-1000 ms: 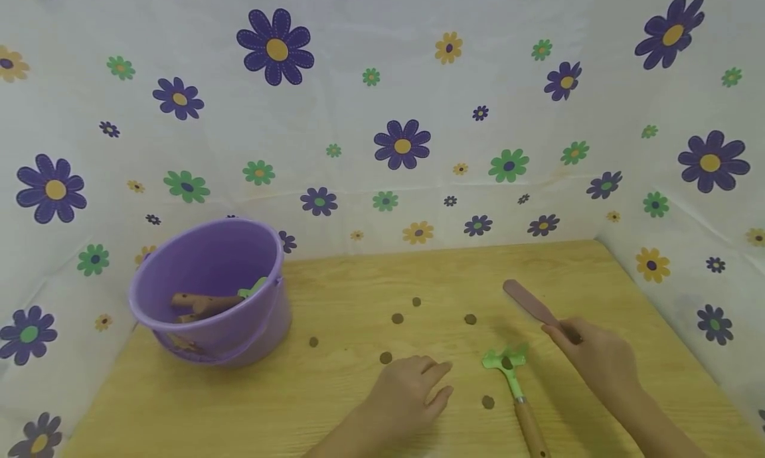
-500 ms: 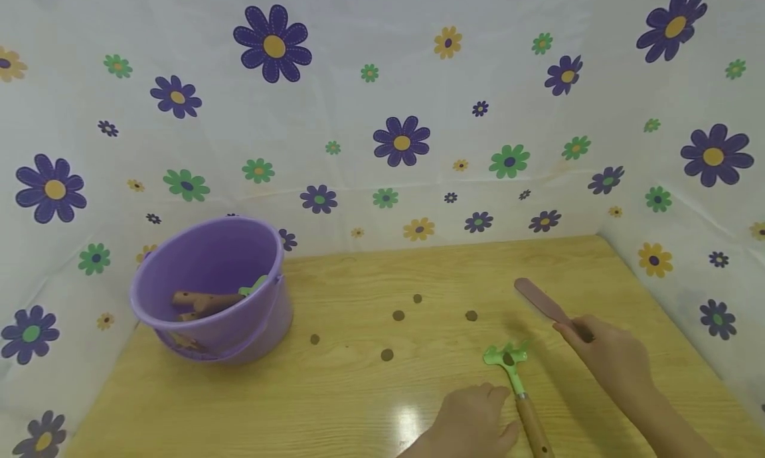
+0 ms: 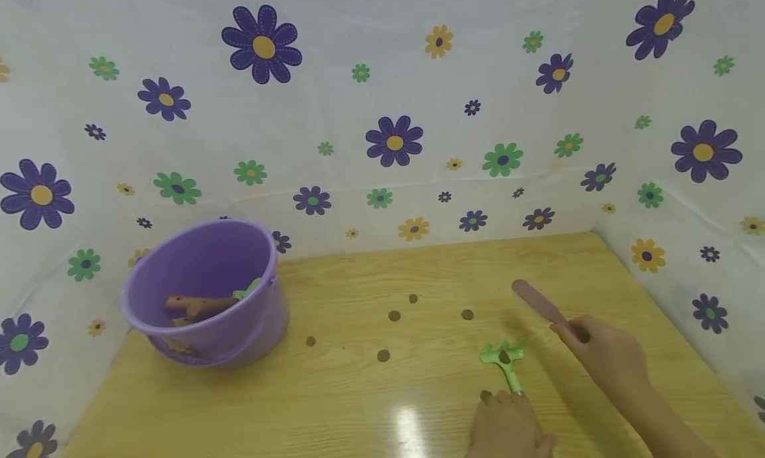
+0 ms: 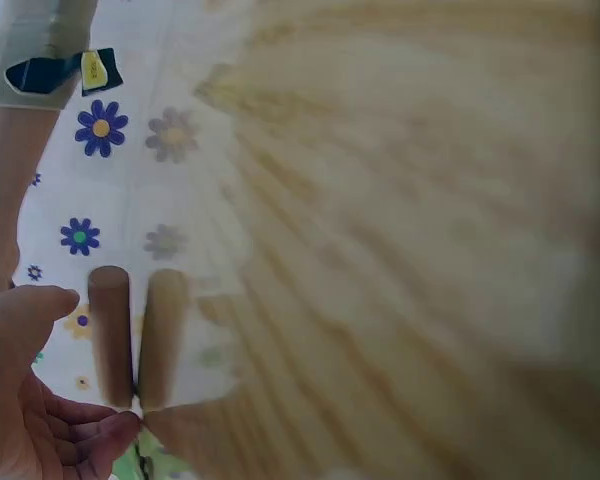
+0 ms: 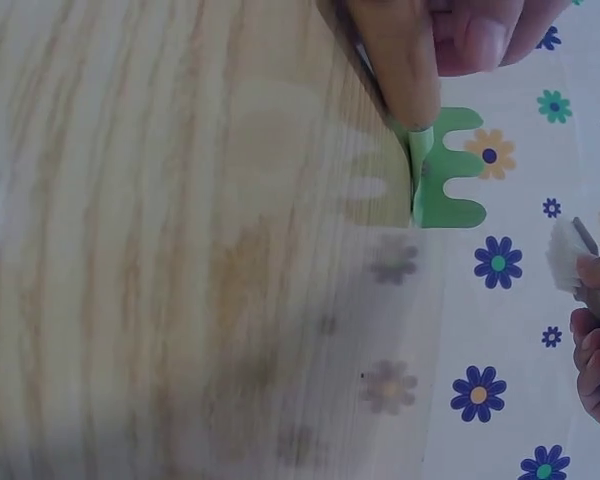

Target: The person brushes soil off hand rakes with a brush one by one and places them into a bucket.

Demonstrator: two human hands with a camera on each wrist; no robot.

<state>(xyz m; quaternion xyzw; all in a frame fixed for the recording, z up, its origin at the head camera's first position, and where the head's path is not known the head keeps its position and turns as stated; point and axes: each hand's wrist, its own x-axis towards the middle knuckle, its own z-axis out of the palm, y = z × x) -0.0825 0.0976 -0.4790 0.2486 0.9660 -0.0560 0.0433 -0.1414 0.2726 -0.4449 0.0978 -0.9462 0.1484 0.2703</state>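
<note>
In the head view my left hand (image 3: 507, 426) lies over the wooden handle of a small green hand rake (image 3: 502, 353), hiding most of that handle. The left wrist view has the thumb beside the handle (image 4: 110, 335) with a small gap, and loosely bent fingertips near its green neck. A brown disc (image 3: 505, 357) shows at the rake's tines; another (image 3: 485, 395) peeks out by my left fingertips. My right hand (image 3: 609, 355) holds a brush (image 3: 540, 302) with a flat mauve handle above the table; its pale bristles (image 5: 563, 255) appear in the right wrist view.
A purple bucket (image 3: 275, 332) stands at the left, with brown wooden-looking handles (image 3: 200, 305) and a green piece (image 3: 246, 290) inside. Several brown discs (image 3: 383, 356) are scattered over the wood-grain table (image 3: 335, 405). A flower-printed sheet (image 3: 329, 66) closes the back and sides.
My left hand has moved right and toward the near edge, from beside the discs to over the rake's handle. The right hand with the brush has shifted only slightly.
</note>
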